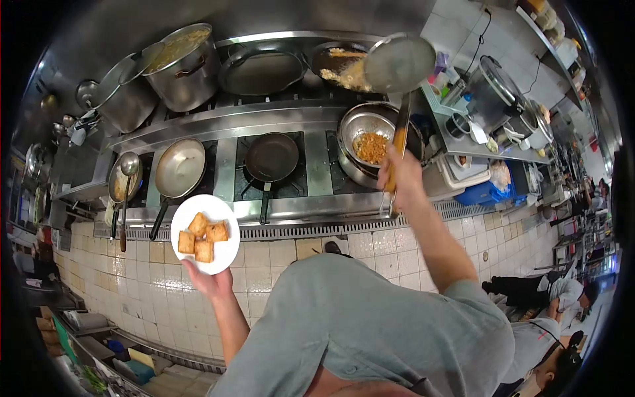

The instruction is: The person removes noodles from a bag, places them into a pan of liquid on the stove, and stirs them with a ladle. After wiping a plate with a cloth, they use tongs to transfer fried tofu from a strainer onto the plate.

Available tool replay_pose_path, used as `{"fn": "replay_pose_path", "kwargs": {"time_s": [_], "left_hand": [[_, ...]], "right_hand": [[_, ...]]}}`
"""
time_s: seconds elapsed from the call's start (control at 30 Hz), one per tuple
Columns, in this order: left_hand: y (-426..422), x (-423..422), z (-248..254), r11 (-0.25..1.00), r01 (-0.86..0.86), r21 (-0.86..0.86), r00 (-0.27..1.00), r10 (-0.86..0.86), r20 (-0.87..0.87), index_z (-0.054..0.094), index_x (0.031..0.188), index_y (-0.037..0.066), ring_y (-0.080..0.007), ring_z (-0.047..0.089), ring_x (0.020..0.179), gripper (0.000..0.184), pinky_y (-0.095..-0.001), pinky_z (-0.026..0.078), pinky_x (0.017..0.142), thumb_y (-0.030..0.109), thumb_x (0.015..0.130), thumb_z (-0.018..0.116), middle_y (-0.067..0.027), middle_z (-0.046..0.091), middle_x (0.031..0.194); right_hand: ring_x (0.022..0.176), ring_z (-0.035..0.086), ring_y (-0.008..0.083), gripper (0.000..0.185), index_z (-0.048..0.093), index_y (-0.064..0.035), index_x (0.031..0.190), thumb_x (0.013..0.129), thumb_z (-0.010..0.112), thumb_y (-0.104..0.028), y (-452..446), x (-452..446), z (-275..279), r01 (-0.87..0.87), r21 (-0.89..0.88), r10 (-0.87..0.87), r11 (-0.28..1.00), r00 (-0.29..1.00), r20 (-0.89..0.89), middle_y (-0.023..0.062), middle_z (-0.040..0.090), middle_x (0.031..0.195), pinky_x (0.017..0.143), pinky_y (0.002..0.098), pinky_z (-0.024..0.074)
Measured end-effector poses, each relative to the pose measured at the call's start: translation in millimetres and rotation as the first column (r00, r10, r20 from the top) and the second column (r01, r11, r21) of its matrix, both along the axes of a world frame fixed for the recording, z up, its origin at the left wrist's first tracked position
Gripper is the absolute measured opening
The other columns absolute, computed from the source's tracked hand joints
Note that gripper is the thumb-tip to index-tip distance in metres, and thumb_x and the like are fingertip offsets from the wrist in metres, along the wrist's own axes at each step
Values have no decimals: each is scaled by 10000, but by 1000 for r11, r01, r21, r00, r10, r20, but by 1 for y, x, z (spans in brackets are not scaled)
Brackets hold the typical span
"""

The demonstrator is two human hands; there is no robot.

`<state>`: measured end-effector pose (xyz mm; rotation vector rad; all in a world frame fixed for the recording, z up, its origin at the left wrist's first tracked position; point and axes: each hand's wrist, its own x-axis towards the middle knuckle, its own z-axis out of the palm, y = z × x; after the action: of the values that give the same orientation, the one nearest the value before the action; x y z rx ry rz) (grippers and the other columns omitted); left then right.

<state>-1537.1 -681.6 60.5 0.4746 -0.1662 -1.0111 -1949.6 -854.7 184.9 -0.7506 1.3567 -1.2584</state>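
Note:
On the left, my left hand [213,281] grips a white plate [229,255] from below. Several golden fried square pieces [204,251] lie on it. My right hand [403,177] is closed around the wooden handle of a wide, round skimmer [399,63]. The skimmer's head is raised beside and partly over a back-burner pan [324,53] with golden fried food [354,78] in it. Under the handle, a metal bowl [357,126] with orange-brown crumbly bits [370,148] rests on a larger pot.
Along the front burners stand a dark frying pan [272,157], a silver pan [180,167] and a small pan with a ladle [129,164]. Two tall stockpots [182,86] and a wide black pan [261,71] occupy the back. Other people [562,294] are at the right.

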Motion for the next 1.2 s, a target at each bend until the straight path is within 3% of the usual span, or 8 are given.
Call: {"fn": "replay_pose_path", "kwargs": {"time_s": [0.1,0.17,0.3,0.4,0.47,0.87,1.0,1.2], "left_hand": [[17,5,-7,993,-89,80,996,91,-23,265,1598,112,-375,329,1487,735,-576,305,1218,514,1027,494,-143,317,1628],[23,2,-6,991,-122,62,992,124,-26,267,1597,113,-374,331,1486,730,-576,305,1218,511,1028,493,-142,321,1626],[27,-17,2,974,-221,50,974,223,-33,270,1598,119,-372,336,1483,725,-578,309,1217,515,1030,485,-135,320,1630],[30,-32,1,969,-247,15,969,247,-8,270,1599,120,-366,340,1482,730,-581,318,1212,520,1027,486,-129,317,1633],[27,-47,2,951,-308,23,951,309,-16,272,1597,114,-368,345,1480,728,-582,323,1209,513,1028,489,-132,322,1631],[2,-122,16,920,-372,127,925,379,-40,304,1584,94,-376,368,1466,663,-585,345,1197,481,1059,427,-149,346,1617],[-3,-136,16,942,-325,87,944,329,-32,311,1581,95,-376,369,1466,673,-590,342,1197,489,1051,444,-146,353,1614],[-1,-136,12,959,-282,37,959,282,6,322,1578,103,-371,363,1470,680,-593,336,1199,490,1040,475,-137,354,1616]], "right_hand": [[464,589,230,263,578,0,947,993,564,-258,-124,-53,-33,-11,-188,-84,982,868,-489,115,606,648,440,393,471],[539,665,303,289,608,75,1007,962,568,-208,-218,-97,-92,-18,-288,-245,957,479,-843,211,679,750,489,450,509],[642,716,344,333,617,133,1035,942,568,-183,-252,-92,-97,-31,-50,-31,998,436,-899,295,703,863,538,480,530],[507,615,261,215,568,50,957,986,545,-162,-249,-76,-115,-94,188,188,978,787,-588,151,618,703,480,432,520],[497,553,221,131,534,-1,936,994,544,-118,-245,-65,-130,-64,91,64,994,998,-2,95,556,701,461,433,507],[528,543,155,233,535,-89,811,1009,593,-196,-264,-128,-126,-340,108,301,934,914,270,21,530,632,477,338,452],[507,494,97,167,536,-100,1017,1012,632,-237,-278,-147,-132,-464,193,441,864,885,152,-33,487,626,484,271,430],[487,472,76,271,533,-88,1242,1031,605,-242,-259,-178,-116,-521,72,424,850,760,493,-53,491,655,383,231,370]]}}
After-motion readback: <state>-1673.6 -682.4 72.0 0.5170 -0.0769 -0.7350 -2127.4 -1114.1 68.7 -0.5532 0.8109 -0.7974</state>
